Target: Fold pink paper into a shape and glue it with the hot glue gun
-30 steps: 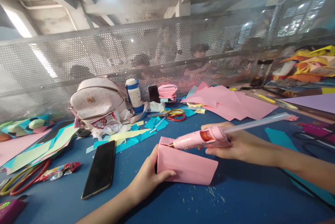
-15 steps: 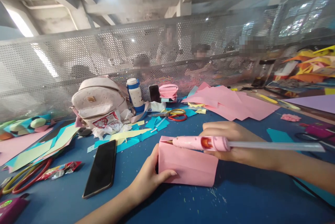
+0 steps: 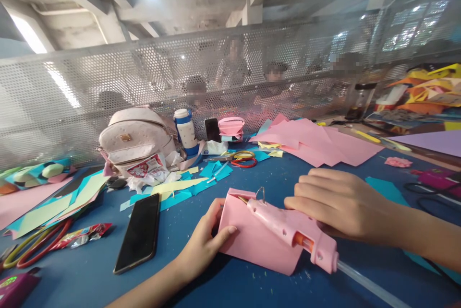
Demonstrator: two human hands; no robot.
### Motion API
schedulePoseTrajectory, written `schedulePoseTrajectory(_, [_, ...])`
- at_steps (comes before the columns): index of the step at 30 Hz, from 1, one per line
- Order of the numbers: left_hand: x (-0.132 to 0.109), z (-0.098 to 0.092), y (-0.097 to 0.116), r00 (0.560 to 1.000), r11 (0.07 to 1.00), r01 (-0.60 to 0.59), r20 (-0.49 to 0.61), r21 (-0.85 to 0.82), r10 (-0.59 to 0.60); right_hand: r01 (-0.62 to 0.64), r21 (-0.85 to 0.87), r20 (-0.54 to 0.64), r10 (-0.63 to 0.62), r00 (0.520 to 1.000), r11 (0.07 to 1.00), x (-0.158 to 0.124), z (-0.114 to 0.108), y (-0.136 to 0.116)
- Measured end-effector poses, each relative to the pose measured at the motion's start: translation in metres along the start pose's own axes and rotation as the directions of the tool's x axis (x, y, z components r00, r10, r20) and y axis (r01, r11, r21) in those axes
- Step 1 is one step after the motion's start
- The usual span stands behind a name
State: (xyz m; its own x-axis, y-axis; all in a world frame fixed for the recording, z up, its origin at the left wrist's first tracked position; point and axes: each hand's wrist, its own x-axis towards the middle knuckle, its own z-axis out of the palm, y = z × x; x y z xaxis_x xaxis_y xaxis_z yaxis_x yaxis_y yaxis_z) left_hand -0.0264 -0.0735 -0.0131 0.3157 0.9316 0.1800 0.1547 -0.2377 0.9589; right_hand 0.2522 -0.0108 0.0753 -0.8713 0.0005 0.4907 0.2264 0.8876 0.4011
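Observation:
My left hand (image 3: 212, 231) grips the left end of a folded piece of pink paper (image 3: 257, 245), its thumb lying over the front face. In my right hand (image 3: 334, 202) is a pink hot glue gun (image 3: 288, 226), fingers wrapped round a handle that is mostly hidden. A clear glue stick (image 3: 367, 281) sticks out of the gun's back end, toward the lower right. The metal nozzle points up and left, at the paper's folded top edge near its left corner. Whether the nozzle touches the paper I cannot tell.
Left of my hands lies a black phone (image 3: 139, 233). Behind are a backpack (image 3: 139, 137), a bottle (image 3: 186, 133), scissors (image 3: 243, 158) and paper scraps. Pink sheets (image 3: 317, 140) are stacked at the back. A perforated metal screen (image 3: 151, 77) closes off the far edge, with people beyond it.
The glue gun has swung from nearly level to slanting, its back end now lower and nearer me. My right hand has turned with it. The pink paper has tilted slightly, its right end lower.

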Motion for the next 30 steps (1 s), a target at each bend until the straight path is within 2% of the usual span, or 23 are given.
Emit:
schedulePoseTrajectory(8, [0.001, 0.0, -0.003, 1.0, 0.997, 0.001, 0.012, -0.077, 0.0, -0.111, 0.247, 0.057, 0.099, 0.993, 0.963, -0.01, -0.005, 0.011])
schedulePoseTrajectory(11, [0.0, 0.0, -0.003, 1.0, 0.995, 0.013, 0.021, -0.099, -0.011, -0.223, 0.362, 0.096, 0.202, 0.975, 0.905, -0.008, -0.008, 0.013])
schedulePoseTrajectory(13, [-0.001, 0.0, -0.003, 1.0, 0.994, 0.018, 0.017, -0.104, -0.017, -0.397, 0.466, 0.162, 0.364, 0.917, 0.791, -0.006, -0.01, 0.01])
schedulePoseTrajectory(14, [-0.001, 0.0, -0.004, 1.0, 0.994, 0.02, 0.012, -0.103, -0.019, -0.496, 0.507, 0.202, 0.462, 0.863, 0.705, -0.005, -0.009, 0.009])
schedulePoseTrajectory(16, [-0.002, 0.0, -0.006, 1.0, 0.995, 0.025, -0.002, -0.099, -0.025, -0.662, 0.542, 0.257, 0.648, 0.717, 0.518, -0.006, -0.004, 0.007])
schedulePoseTrajectory(17, [-0.002, 0.0, -0.007, 0.999, 0.995, 0.029, -0.016, -0.098, -0.031, -0.71, 0.533, 0.269, 0.703, 0.658, 0.461, -0.008, 0.0, 0.007])
schedulePoseTrajectory(18, [-0.002, -0.001, -0.008, 0.999, 0.995, 0.032, -0.036, -0.1, -0.036, -0.741, 0.51, 0.263, 0.741, 0.618, 0.437, -0.01, 0.004, 0.009])
schedulePoseTrajectory(19, [-0.002, -0.001, -0.009, 0.997, 0.994, 0.033, -0.061, -0.106, -0.039, -0.756, 0.484, 0.241, 0.763, 0.6, 0.441, -0.012, 0.01, 0.012])
schedulePoseTrajectory(21, [-0.001, -0.002, -0.01, 0.992, 0.992, 0.023, -0.117, -0.121, -0.038, -0.766, 0.437, 0.229, 0.766, 0.601, 0.471, -0.018, 0.023, 0.022])
schedulePoseTrajectory(23, [0.001, -0.002, -0.011, 0.987, 0.99, 0.004, -0.157, -0.14, -0.026, -0.781, 0.422, 0.285, 0.75, 0.597, 0.461, -0.025, 0.038, 0.036])
schedulePoseTrajectory(25, [0.002, -0.002, -0.011, 0.985, 0.987, -0.016, -0.171, -0.157, -0.011, -0.855, 0.394, 0.402, 0.773, 0.491, 0.338, -0.033, 0.054, 0.05])
schedulePoseTrajectory(28, [0.003, -0.001, -0.012, 0.985, 0.982, -0.03, -0.174, -0.184, -0.003, -0.903, 0.377, 0.554, 0.731, 0.399, 0.207, -0.046, 0.076, 0.065])
schedulePoseTrajectory(30, [0.004, -0.001, -0.011, 0.983, 0.981, -0.029, -0.181, -0.193, -0.007, -0.91, 0.382, 0.573, 0.731, 0.371, 0.162, -0.052, 0.087, 0.069])
